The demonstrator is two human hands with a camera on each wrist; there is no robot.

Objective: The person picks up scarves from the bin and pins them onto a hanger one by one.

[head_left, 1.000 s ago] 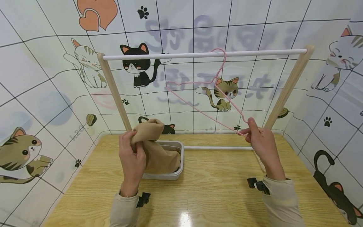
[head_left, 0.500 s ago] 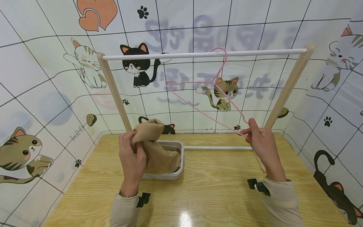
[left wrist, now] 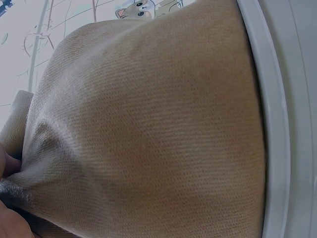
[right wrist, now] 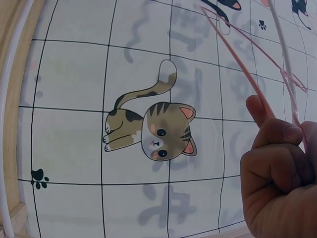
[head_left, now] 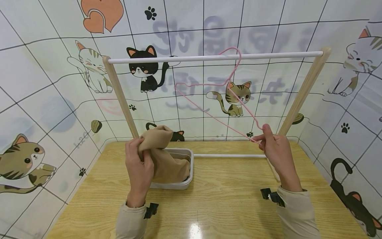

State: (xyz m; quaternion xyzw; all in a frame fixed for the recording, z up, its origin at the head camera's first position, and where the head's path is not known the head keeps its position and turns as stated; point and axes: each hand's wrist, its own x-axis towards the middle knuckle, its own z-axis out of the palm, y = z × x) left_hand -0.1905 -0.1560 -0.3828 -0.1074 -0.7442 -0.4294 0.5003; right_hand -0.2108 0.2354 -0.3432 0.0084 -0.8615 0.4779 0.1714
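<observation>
A pink wire clothes hanger [head_left: 208, 114] slants down from the white rail, its hook overlapping the rail in the head view. My right hand [head_left: 276, 152] pinches the hanger's lower right corner between thumb and fingers. Low on the left, my left hand [head_left: 138, 169] grips a bunched tan cloth [head_left: 170, 167], whose upper part folds over the fingers. The cloth's lower part lies in a white plastic bin [head_left: 191, 166]. In the left wrist view the ribbed tan cloth [left wrist: 158, 124] fills most of the picture, beside the bin's rim [left wrist: 277, 139].
A rack stands at the back, with a white top rail [head_left: 194, 58], wooden posts [head_left: 304, 93] and a low white bar [head_left: 229, 155]. It stands on a wood-grain table [head_left: 226, 205]. Behind it hangs a cat-patterned sheet [head_left: 191, 30].
The hanger's hook has shifted slightly up and to the right, with my right hand moving a little. My left hand and the cloth have stayed put.
</observation>
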